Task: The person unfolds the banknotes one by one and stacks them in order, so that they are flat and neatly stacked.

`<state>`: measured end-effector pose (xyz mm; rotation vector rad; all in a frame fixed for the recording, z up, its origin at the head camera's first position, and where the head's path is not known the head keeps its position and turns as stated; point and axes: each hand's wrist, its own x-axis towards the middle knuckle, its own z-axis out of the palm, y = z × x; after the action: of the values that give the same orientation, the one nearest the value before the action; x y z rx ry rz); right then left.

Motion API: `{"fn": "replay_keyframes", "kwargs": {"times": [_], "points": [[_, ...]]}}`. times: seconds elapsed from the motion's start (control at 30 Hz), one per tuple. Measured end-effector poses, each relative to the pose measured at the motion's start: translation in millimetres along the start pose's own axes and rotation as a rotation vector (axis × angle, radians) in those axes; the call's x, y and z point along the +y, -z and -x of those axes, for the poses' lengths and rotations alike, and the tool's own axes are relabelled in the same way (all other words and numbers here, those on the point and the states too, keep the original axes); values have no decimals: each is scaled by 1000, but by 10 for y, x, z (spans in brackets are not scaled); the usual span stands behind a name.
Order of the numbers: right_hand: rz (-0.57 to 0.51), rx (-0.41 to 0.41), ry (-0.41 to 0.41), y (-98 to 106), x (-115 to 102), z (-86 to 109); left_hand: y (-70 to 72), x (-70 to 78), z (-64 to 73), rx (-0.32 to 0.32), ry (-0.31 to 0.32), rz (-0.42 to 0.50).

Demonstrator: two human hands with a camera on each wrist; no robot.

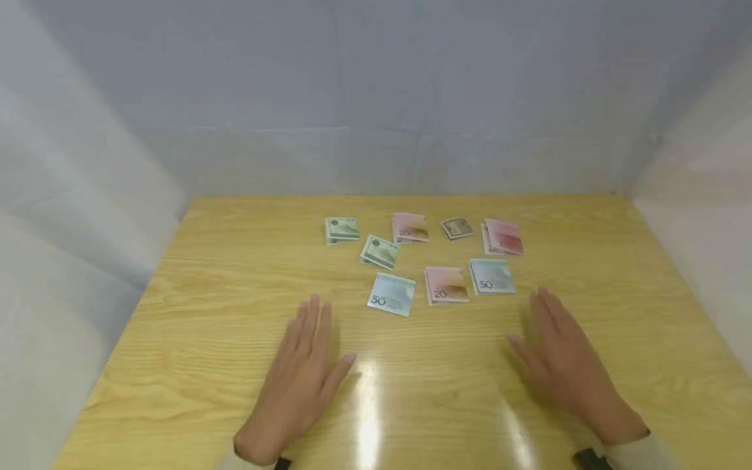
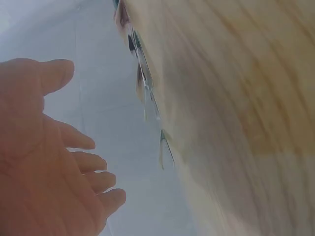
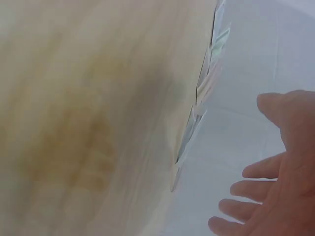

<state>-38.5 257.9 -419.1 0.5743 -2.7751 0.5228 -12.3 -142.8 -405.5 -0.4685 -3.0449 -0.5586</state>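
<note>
Several folded banknotes lie spread over the table's far middle. At the front are a bluish 50 note (image 1: 391, 294), a pink-brown 20 note (image 1: 446, 285) and another 50 note (image 1: 492, 276). Behind them lie two green notes, one at the left (image 1: 342, 229) and one nearer the middle (image 1: 380, 252), a second 20 note (image 1: 410, 228), a small brown note (image 1: 457, 228) and a red note (image 1: 502, 236). My left hand (image 1: 301, 372), fingers straight and thumb spread, is left of the near 50 note. My right hand (image 1: 566, 365) is extended likewise at the right, below the other 50 note. Both hold nothing.
The notes and hands are over a light wood-grain table (image 1: 235, 313). A pale sheet (image 1: 376, 98) hangs behind its far edge, with more sheeting (image 1: 70, 196) along the left and a white side (image 1: 699, 183) at the right. Glare streaks the near tabletop.
</note>
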Motion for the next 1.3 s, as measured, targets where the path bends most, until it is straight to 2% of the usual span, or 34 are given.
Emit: {"fn": "replay_keyframes", "kwargs": {"times": [0.07,0.23,0.4,0.6,0.8,1.1,1.3], "points": [[-31,-2,-12,3,43,-61,6,2,-10,-9,3,39],[-129,-46,-112,4,189,-194,19,-10,-57,-13,5,119],[-189,-50,-210,14,339,-351,50,-19,-111,15,11,228],[-281,-124,-348,47,528,-579,71,-21,-163,43,37,362],[-315,-167,-427,38,700,-807,76,-35,-198,45,54,460],[-363,-222,-577,-23,867,-1089,94,-22,-204,29,84,528],[-330,-220,-618,-43,914,-1243,94,-19,-199,17,101,544]]}}
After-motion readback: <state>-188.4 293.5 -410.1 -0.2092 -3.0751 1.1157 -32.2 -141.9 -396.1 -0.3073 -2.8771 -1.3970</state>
